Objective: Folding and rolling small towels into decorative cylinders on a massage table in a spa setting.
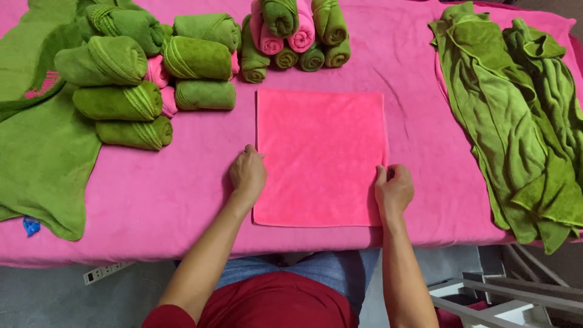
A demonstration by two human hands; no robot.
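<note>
A bright pink square towel [320,155] lies flat on the magenta-covered table [158,200], right in front of me. My left hand [247,173] rests at the towel's left edge, fingers curled on the edge. My right hand [394,187] is at the towel's right edge near the lower corner, fingers curled against the cloth. Neither hand has lifted the towel off the surface.
Rolled green towels [124,100] with a few pink rolls are stacked at the back left, and more small rolls [294,36] at the back centre. A loose heap of green towels [516,115] lies at the right. A green cloth [36,158] drapes at the left. A power strip [103,272] lies on the floor.
</note>
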